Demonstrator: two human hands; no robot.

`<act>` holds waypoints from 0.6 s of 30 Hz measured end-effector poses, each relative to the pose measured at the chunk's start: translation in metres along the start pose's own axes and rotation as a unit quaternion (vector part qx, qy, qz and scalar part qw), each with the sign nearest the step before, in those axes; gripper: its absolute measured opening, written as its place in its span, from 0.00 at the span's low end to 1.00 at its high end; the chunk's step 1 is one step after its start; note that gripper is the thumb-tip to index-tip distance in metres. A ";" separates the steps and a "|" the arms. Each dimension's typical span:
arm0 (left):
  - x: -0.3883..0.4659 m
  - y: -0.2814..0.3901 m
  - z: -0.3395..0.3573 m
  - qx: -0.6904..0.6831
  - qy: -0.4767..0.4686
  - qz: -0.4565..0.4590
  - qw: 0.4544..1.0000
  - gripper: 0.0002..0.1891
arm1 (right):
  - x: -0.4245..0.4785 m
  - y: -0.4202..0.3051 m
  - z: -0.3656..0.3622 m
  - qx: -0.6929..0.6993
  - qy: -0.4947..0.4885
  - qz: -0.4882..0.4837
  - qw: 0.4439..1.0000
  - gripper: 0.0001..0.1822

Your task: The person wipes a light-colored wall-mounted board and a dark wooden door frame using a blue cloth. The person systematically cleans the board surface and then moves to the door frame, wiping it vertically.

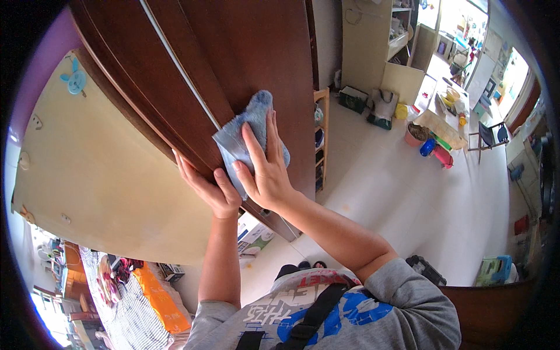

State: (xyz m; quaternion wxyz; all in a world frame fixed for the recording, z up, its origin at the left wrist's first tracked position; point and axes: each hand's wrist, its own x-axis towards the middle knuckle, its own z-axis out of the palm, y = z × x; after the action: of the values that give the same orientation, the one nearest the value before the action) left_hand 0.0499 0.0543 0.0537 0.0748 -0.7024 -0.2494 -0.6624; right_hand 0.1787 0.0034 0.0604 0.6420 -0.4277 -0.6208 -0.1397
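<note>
A dark brown wooden door frame (280, 52) rises before me, with a thin pale strip (175, 57) running along it. Against its face my right hand (267, 179) presses a fluffy blue cloth (258, 113), fingers spread and palm towards the wood. The cloth is bunched at the top and has a smoother, flatter band along its left side. My left hand (214, 190) grips the left edge of the frame just beside the cloth. Its thumb lies on the front, and the other fingers reach around the edge, partly hidden.
Left of the frame is a cream panel (118, 175) with hooks and a blue rabbit-shaped piece (76, 82). A wooden rack (322, 140) stands right of it. Further off are bags (383, 107), a pink pot (415, 134) and a folding chair (489, 135). A bed (131, 306) lies lower left.
</note>
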 end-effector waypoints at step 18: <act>-0.001 0.000 0.004 -0.022 0.008 -0.009 1.000 0.37 | -0.223 0.081 -0.012 -0.036 -0.207 0.452 0.867 0.42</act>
State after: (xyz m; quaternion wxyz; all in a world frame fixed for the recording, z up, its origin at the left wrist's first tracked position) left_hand 0.0535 0.0561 0.0524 0.0559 -0.6964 -0.2405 -0.6739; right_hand 0.2022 -0.0357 -0.1730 0.4757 -0.7032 -0.4731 0.2353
